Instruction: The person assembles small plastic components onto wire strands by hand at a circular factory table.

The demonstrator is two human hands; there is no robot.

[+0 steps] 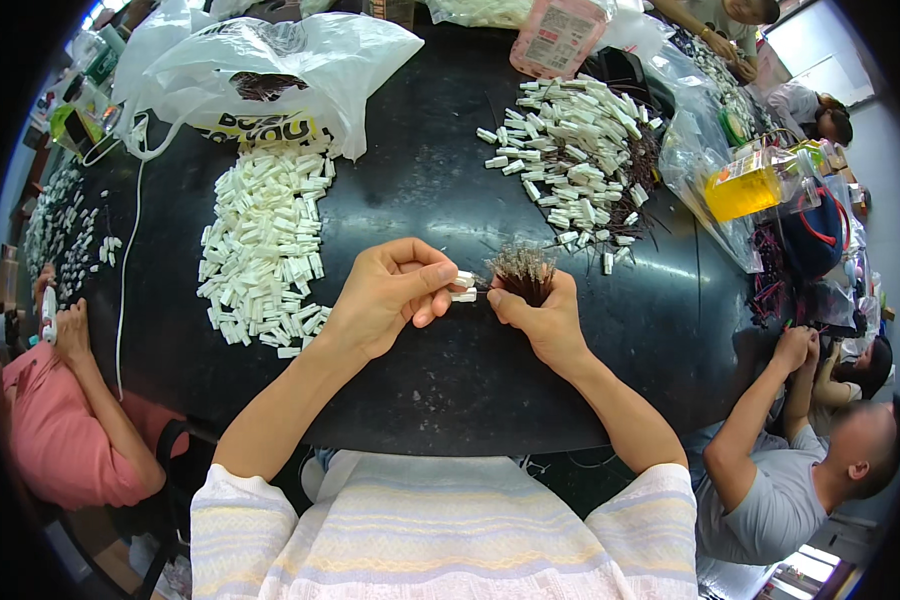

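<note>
Over the middle of the black table, my left hand (382, 300) pinches small white plastic connector housings (464, 295) between thumb and fingers. Close beside it, my right hand (552, 325) is closed around a bundle of thin dark wires (522, 275), whose metal-tipped ends fan upward. The housings sit right at the edge of the bundle; whether a wire is inside one is too small to tell. A large heap of loose white housings (260, 245) lies to the left of my left hand. Beyond my right hand, more white housings (575, 150) are piled together with dark wires attached.
A white plastic bag (270, 60) stands behind the left heap. A pink package (558, 38) lies at the far edge. Clear plastic and a bottle of yellow liquid (740, 195) are at the right. A white cable (130, 260) crosses the left side. Other people work on both sides.
</note>
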